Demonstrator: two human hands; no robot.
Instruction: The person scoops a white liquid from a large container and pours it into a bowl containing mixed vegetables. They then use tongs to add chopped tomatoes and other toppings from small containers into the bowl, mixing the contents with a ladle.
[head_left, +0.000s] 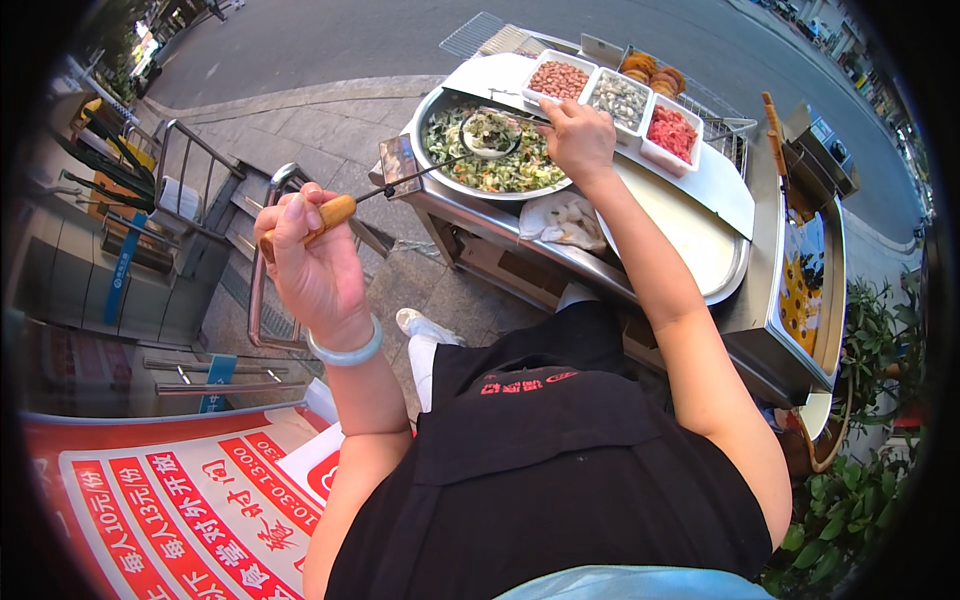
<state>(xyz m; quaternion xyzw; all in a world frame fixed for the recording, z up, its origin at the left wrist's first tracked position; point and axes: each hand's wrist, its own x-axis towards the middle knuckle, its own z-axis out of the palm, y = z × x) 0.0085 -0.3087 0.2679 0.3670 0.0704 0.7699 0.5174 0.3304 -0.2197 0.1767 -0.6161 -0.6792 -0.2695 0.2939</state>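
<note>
My left hand (319, 262) is closed around the wooden handle of a long metal ladle (420, 174). The ladle's round head, filled with pale batter and greens (491, 133), is held over a steel basin (445, 169) of chopped vegetables (487, 171). Over the basin's right side, my right hand (579, 139) grips a thin metal utensil (525, 118) that reaches to the ladle head; its tip is hard to make out. Just beyond that hand stand white tubs of peanuts (558, 80), shucked oysters (619, 97) and red meat strips (671, 135).
A container of white batter (671, 225) and a crumpled cloth (562, 219) sit nearer me. At right is a fryer with dark oil (799, 285). Fried cakes (652, 73) lie at the back by a wire rack (472, 35). A metal railing (259, 292) stands at left.
</note>
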